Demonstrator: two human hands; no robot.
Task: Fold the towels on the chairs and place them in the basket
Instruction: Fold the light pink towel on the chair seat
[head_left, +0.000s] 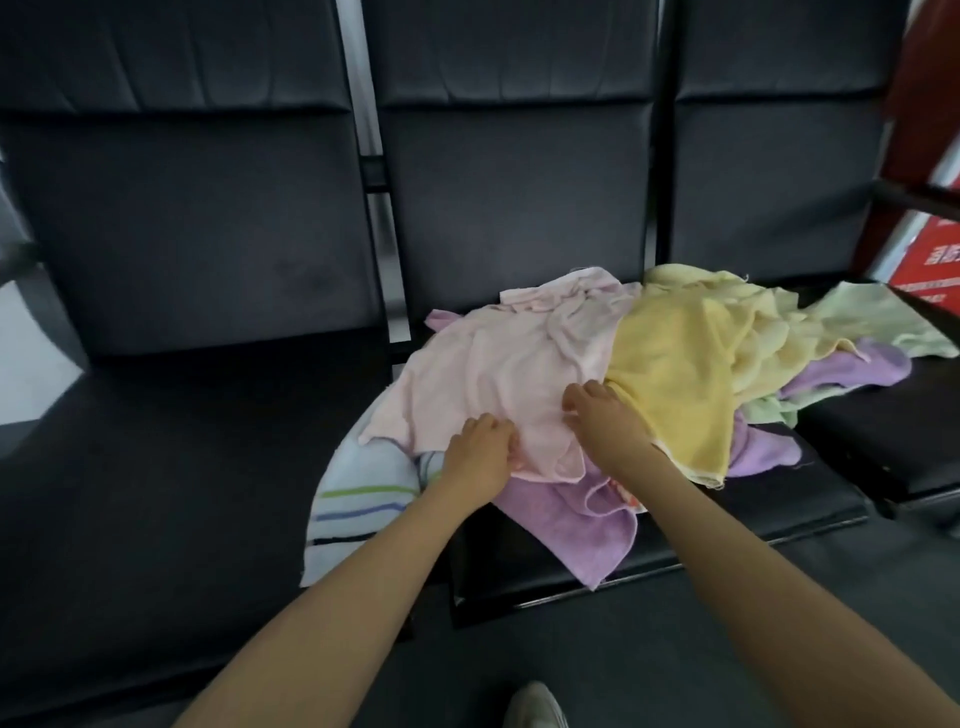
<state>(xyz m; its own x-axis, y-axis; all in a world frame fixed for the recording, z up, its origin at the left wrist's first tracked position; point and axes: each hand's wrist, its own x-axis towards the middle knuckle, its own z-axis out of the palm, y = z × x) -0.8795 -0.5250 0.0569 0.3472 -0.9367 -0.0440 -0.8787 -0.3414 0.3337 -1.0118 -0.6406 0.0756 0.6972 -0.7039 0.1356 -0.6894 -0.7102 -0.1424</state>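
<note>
A heap of towels lies on the middle black chair seat (649, 551). On top spreads a pale pink towel (498, 364). A yellow towel (675, 374) overlaps its right side. Under them lie a purple towel (566, 525), a white towel with green and blue stripes (353, 504) at the left, and a light green towel (872, 322) at the far right. My left hand (483, 452) grips the pink towel's near edge with curled fingers. My right hand (602, 415) pinches the same towel a little farther right, beside the yellow one. No basket is in view.
Three black padded chairs stand in a row; the left seat (182, 467) holds nothing. A red sign (930, 260) stands behind the right chair. My white shoe (535, 706) shows on the dark floor at the bottom.
</note>
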